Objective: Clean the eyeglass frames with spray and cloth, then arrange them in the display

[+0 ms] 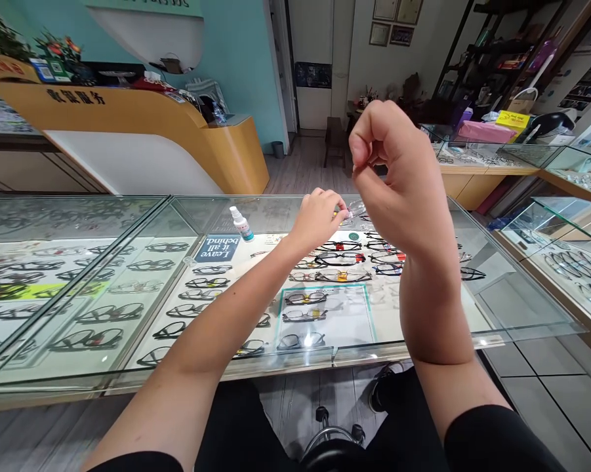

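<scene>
My left hand [319, 215] is over the glass display case [265, 211], its fingers curled round the near end of a small clear object [357, 210] that I cannot make out. My right hand [398, 170] is raised higher and to the right, thumb and fingertips pressed together; whatever is between them, if anything, is too small to name. A white spray bottle [241, 223] with a blue-green label stands upright on the glass, left of my left hand. Beneath the glass lie rows of eyeglasses [305, 298].
An orange and white counter [128, 111] stands at the back left, with a small bin [278, 149] beside it. More glass cases with eyeglasses [580, 265] line the right. A wooden stool [334, 134] is further back. A wheeled chair base [327, 432] is below me.
</scene>
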Available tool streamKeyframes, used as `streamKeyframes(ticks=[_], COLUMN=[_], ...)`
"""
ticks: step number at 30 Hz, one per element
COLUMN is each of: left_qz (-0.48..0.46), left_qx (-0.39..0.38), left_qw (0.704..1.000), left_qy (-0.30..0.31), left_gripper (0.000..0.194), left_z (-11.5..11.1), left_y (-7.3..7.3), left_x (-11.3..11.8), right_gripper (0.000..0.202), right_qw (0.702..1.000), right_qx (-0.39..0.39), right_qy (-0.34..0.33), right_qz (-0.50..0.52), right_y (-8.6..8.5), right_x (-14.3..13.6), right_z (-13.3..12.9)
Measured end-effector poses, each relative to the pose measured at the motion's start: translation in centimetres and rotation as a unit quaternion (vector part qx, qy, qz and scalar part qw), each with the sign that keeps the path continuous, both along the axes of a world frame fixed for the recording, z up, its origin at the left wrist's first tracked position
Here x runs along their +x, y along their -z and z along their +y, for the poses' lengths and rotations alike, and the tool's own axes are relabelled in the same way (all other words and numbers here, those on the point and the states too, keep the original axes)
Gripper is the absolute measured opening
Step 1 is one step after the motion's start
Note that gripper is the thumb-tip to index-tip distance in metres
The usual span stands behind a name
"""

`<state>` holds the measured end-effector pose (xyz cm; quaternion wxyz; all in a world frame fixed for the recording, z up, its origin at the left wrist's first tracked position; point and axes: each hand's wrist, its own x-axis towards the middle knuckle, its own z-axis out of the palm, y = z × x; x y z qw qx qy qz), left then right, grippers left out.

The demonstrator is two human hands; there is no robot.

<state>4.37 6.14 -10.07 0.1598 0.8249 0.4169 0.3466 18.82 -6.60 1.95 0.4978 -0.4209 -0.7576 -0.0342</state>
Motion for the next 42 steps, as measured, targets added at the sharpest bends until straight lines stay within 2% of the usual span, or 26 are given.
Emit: streamKeyframes(ticks=[3,5,7,9,13,16,19,23,27,34,36,38,42], left_qz=[-0.083,-0.184,-0.276,-0.345,-0.421,-0.436,-0.423,-0.400,-0.395,-0.401,-0.404,-0.406,-0.384], left_qx=[-0.035,-0.111,-0.179,-0.230,-0.283,-0.294,-0.284,-0.255,-0.253,-0.262,-0.264,-0.257,-0.237], left_qw=[0.996,0.976,0.944,0.910,0.862,0.851,0.860,0.880,0.883,0.877,0.876,0.877,0.892], left_qy=[0.007,0.024,0.030,0.017,0.008,0.011,0.001,0.011,0.020,0.026,0.029,0.027,0.014], left_gripper=[0.014,0.018,0.025,0.035,0.055,0.066,0.069,0.066,0.065,0.068,0.069,0.070,0.072], left_z=[-0.9,-1.4,-1.9,-2.5,-3.6,-3.9,-3.8,-3.8,-4.0,-4.1,-4.1,-4.0,-3.5], left_y=[-0.8,-0.2,0.9,2.2,4.6,5.7,6.3,6.3,6.2,6.2,6.1,6.2,6.9], left_x=[-1.2,-2.2,-3.4,-4.6,-6.4,-6.8,-6.7,-6.7,-6.8,-6.9,-7.0,-7.0,-7.1], right_gripper=[0.013,0.010,0.012,0.016,0.023,0.033,0.040,0.051,0.059,0.059,0.055,0.047,0.031], right_qw=[0.999,0.998,0.995,0.991,0.971,0.953,0.943,0.928,0.918,0.940,0.956,0.972,0.979], right_qx=[-0.005,-0.014,-0.027,-0.051,-0.175,-0.239,-0.258,-0.269,-0.281,-0.241,-0.214,-0.190,-0.168], right_qy=[-0.024,-0.044,-0.061,-0.073,-0.089,-0.125,-0.144,-0.177,-0.190,-0.168,-0.131,-0.065,0.058], right_qz=[0.023,0.049,0.074,0.102,0.133,0.140,0.151,0.187,0.205,0.173,0.150,0.123,0.103], right_y=[-0.1,0.3,1.6,4.0,11.0,15.5,17.9,18.4,18.2,17.9,17.8,17.7,17.6], right_x=[1.0,1.6,1.7,1.2,-0.5,-1.6,-2.1,-2.2,-2.0,-1.3,-1.0,-0.8,-0.2], right_z=[0.3,1.2,2.7,4.5,6.9,7.8,8.2,8.3,8.1,8.0,7.9,7.7,7.5])
